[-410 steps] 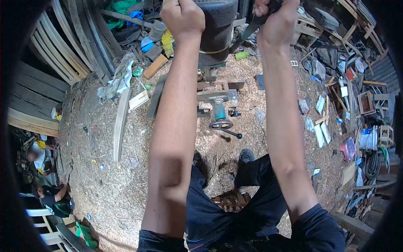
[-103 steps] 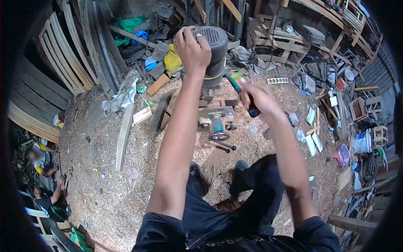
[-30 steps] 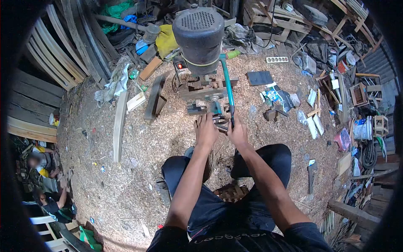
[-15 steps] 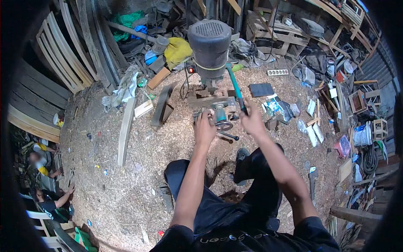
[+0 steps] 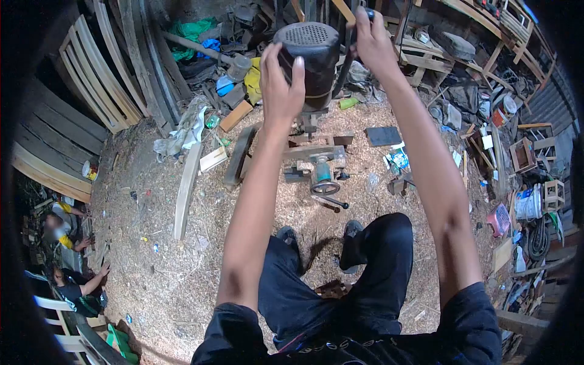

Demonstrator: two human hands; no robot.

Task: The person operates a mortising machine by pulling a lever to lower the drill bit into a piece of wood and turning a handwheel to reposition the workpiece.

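Observation:
A dark motor housing (image 5: 311, 67) with a perforated top stands above a machine base holding a wooden piece (image 5: 313, 152) in its vise. Below that piece are a round handwheel (image 5: 325, 187) and a black-knobbed lever. My left hand (image 5: 281, 88) is raised at the left side of the motor, fingers apart, with nothing in it. Up to the right of the motor, my right hand (image 5: 372, 45) is closed around the black end of a lever handle (image 5: 370, 13).
Wood shavings cover the floor (image 5: 152, 201). A long board (image 5: 187, 191) and a dark beam (image 5: 241, 155) lie left of the machine. Two people (image 5: 67, 231) sit at the far left. Scrap wood and buckets (image 5: 528, 204) crowd the right side.
Both hands have risen from the vise area to the motor. The green-sleeved lever has swung upward with my right hand. My left hand has left the vise, and my left foot now shows.

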